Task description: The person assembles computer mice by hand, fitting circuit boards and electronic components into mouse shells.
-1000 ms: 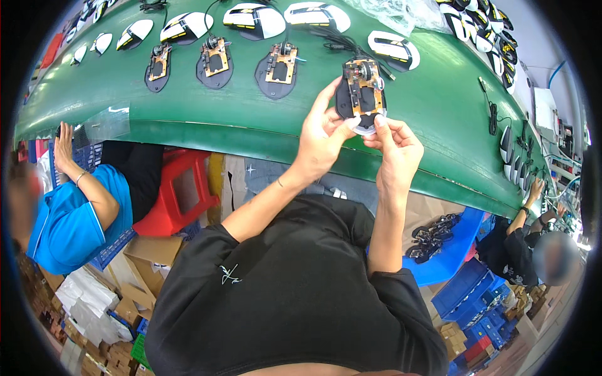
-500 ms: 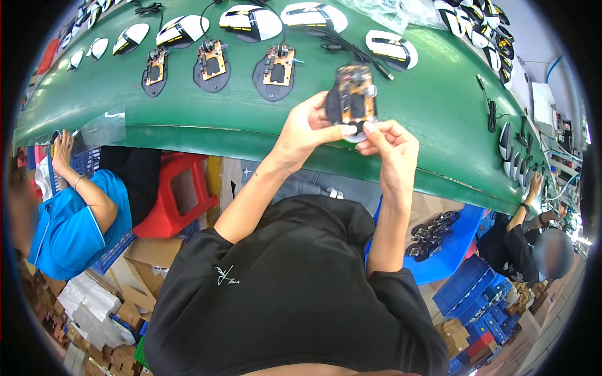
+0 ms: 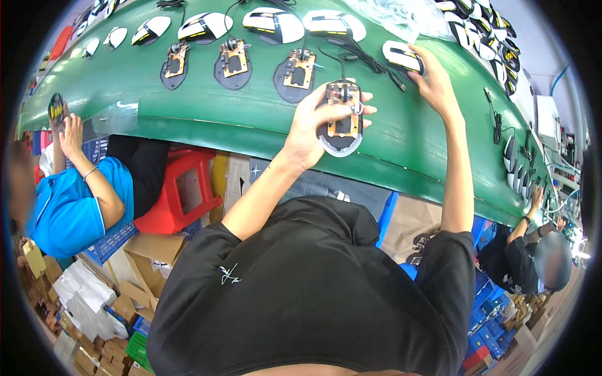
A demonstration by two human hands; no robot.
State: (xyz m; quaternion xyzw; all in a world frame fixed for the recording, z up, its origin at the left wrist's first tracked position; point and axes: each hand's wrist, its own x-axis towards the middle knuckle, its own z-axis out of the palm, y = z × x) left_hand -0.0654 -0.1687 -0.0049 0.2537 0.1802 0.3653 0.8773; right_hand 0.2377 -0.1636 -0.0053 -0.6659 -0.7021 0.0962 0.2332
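My left hand is wrapped round an open mouse base, with its orange circuit board facing up and its rounded end toward me. A black cable runs from the base's far end. Off to the right, my right hand has its thumb and fingers round the edge of a white and black mouse top shell at the belt. Left of my left hand lies another mouse base with its board exposed. Beyond it sits a white and black mouse shell.
The green belt carries several more bases and shells in rows. A black cable lies between my hands. Clear plastic bags and piled shells are at the far right. Co-workers sit on both sides; a red stool stands left.
My right hand has left the mouse base and reached right to the top shell. My left hand still holds the base, now lower and tilted differently. The bases and shells on the belt appear shifted right.
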